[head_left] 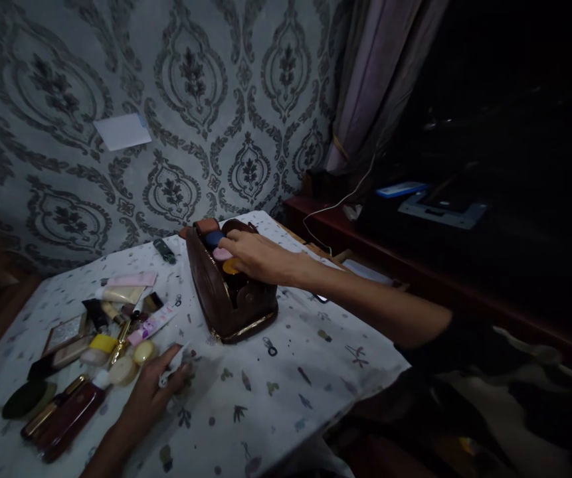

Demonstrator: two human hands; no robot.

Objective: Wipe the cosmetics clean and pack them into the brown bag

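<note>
A brown leather toiletry bag (206,282) stands unzipped on the table. Inside it show a blue item (213,238), a pink round item (222,254) and an orange-yellow item (230,266). My right hand (253,255) reaches over the bag's right side, its curled fingers down in the opening beside the pink item. What these fingers grip is hidden. Lower left, my left hand (159,382) is closed on a crumpled white wipe (175,364), close to the tabletop. Just left of it lie a cream round jar (123,372) and a small yellowish round jar (144,352).
Cosmetics spread over the table's left side: tubes (123,294), a yellow-capped jar (103,343), a dark red bottle (71,419) and a dark green round case (24,399). A dark small item (165,251) lies behind. The patterned tablecloth (286,398) ends at the right.
</note>
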